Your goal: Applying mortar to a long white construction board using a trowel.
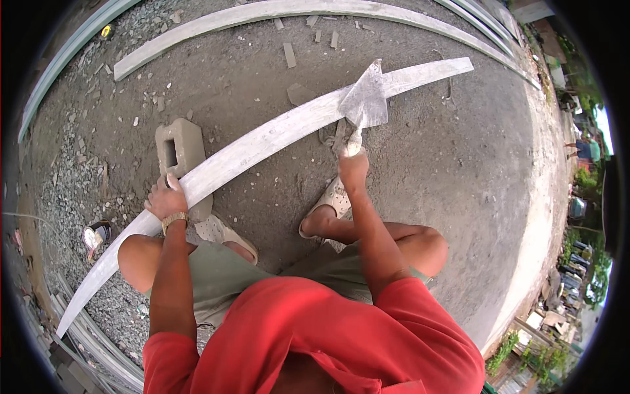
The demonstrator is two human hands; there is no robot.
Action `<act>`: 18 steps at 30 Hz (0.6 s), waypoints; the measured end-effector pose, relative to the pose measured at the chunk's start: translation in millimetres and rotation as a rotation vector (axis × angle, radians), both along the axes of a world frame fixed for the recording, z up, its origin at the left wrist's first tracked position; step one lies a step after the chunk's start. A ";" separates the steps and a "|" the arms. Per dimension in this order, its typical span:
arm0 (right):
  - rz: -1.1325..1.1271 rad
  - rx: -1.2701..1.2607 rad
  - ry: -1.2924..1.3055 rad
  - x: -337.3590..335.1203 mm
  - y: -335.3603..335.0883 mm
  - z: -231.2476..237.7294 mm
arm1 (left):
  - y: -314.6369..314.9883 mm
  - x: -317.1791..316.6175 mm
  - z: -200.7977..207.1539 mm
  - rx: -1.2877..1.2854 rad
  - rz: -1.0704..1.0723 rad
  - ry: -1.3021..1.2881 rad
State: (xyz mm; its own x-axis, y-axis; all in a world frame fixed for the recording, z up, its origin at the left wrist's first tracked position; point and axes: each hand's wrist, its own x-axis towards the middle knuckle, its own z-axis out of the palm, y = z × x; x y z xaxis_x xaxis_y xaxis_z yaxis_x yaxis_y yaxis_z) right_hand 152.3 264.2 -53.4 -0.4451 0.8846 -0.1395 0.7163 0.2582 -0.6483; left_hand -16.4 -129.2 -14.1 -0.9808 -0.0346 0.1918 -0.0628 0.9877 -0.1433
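A long whitish plank (pixel 275 134) runs diagonally in front of me, from low at the left up to the far right. It rests across a grey hollow concrete block (pixel 191 141) on the left side. My left hand (pixel 167 197), with a gold-coloured watch on its wrist, grips the plank beside that block. My right hand (pixel 353 169) is closed around the handle of a pointed trowel (pixel 367 98). The trowel's dusty grey triangular blade lies over the plank's upper face, its tip pointing away from me. What supports the plank near the trowel is partly hidden.
Another long pale plank (pixel 262 10) lies across the far ground, with more long pieces at both sides. Gravel (pixel 79 177) and broken chips cover the left ground. A small open can (pixel 96 235) stands at the left. Far right, a person (pixel 583 150) is near plants and clutter.
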 end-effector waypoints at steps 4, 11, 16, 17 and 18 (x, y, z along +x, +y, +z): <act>0.094 -0.096 0.097 5.2 -41.5 12.5 | -9.0 2.8 -3.0 0.023 0.008 0.007; -0.142 -0.146 0.289 -9.0 94.8 -30.2 | 7.2 -1.6 -0.4 0.061 -0.007 0.009; 0.013 -0.154 0.118 -8.0 -47.2 6.6 | 3.9 -0.5 6.0 0.049 -0.004 0.004; 0.100 -0.224 0.060 -2.7 -78.3 18.5 | 0.2 -0.1 2.7 0.050 -0.016 0.004; 0.146 -0.270 0.055 3.0 -99.2 25.7 | -2.2 -0.2 -1.6 0.039 -0.004 0.002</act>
